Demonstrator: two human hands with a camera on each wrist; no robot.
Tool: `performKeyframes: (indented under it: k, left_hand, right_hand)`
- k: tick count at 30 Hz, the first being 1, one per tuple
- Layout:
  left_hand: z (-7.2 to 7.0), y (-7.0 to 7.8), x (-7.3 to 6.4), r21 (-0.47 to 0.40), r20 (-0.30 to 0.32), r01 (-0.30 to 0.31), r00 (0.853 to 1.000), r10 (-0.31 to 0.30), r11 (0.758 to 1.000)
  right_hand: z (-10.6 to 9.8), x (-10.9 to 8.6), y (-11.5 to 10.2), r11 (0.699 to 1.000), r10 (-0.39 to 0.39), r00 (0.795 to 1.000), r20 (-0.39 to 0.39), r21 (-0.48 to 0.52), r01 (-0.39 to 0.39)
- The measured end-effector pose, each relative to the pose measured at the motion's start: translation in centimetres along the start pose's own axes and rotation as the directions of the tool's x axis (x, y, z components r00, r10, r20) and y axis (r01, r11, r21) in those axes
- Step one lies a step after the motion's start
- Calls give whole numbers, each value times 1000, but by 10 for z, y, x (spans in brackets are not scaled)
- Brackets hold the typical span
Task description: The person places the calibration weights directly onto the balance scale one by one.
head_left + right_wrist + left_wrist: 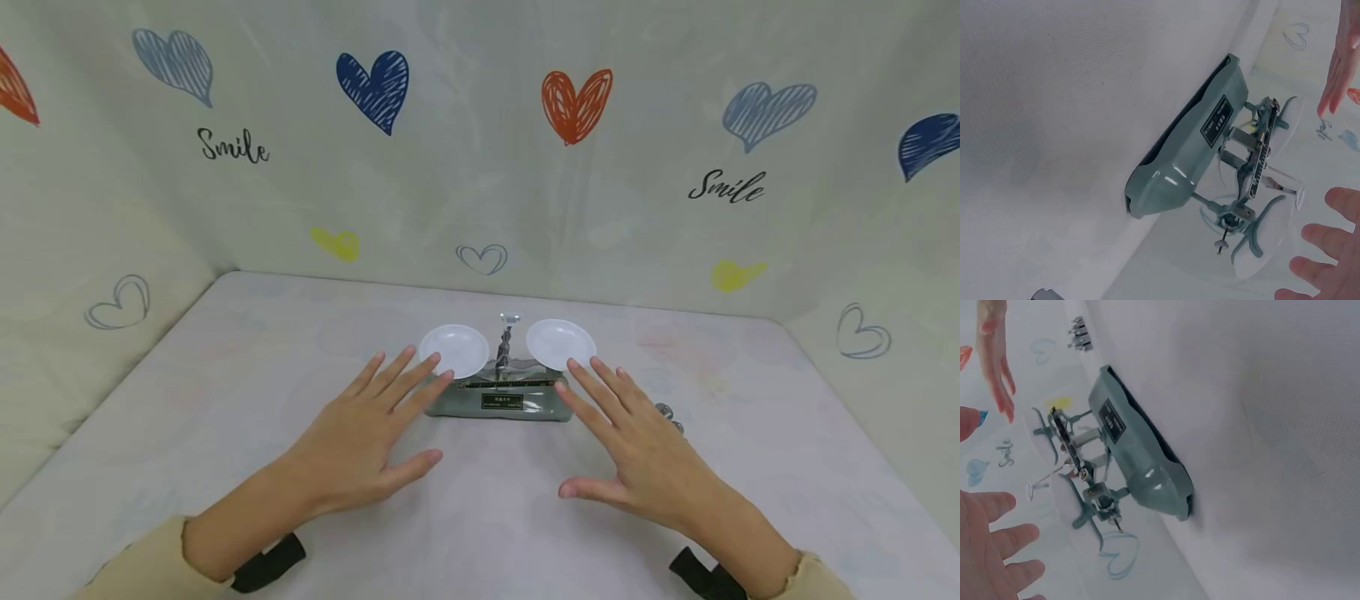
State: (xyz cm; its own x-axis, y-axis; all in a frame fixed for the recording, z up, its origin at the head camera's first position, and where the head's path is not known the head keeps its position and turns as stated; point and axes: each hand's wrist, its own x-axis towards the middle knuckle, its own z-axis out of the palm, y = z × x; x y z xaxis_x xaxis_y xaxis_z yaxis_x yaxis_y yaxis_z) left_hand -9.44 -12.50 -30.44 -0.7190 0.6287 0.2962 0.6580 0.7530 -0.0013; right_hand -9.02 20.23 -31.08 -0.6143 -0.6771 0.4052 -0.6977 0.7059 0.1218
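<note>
A grey-green balance scale (498, 406) with two white pans stands on the table ahead of both hands. Its left pan (454, 348) and right pan (561, 343) sit at nearly the same height, with a pointer post (505, 337) between them. My left hand (363, 446) is held palm down with fingers spread, near the scale's left side. On the other side, my right hand (641, 446) has its fingers spread likewise. Neither hand holds anything; in the wrist views both appear apart from the scale. Several small metal weights (1080, 334) stand right of the scale, partly hidden by my right hand in the head view.
The table (495, 517) has a pale cloth-like surface. A pale curtain (472, 183) printed with hearts and "Smile" encloses its back and sides. A dark wristband (268, 564) is below my left wrist, another (705, 575) below the right.
</note>
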Motion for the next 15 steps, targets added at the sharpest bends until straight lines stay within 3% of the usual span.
performKeyframes:
  k: [8,15]
  left_hand:
    - [-1,-4,2,-52,-25,31,999,-33,998]
    - [0,-8,2,-152,-56,69,995,-79,986]
  right_hand:
    - [-3,-2,2,1000,18,1000,-22,14,-18]
    - [-4,-3,4,998,37,998,-60,55,-34]
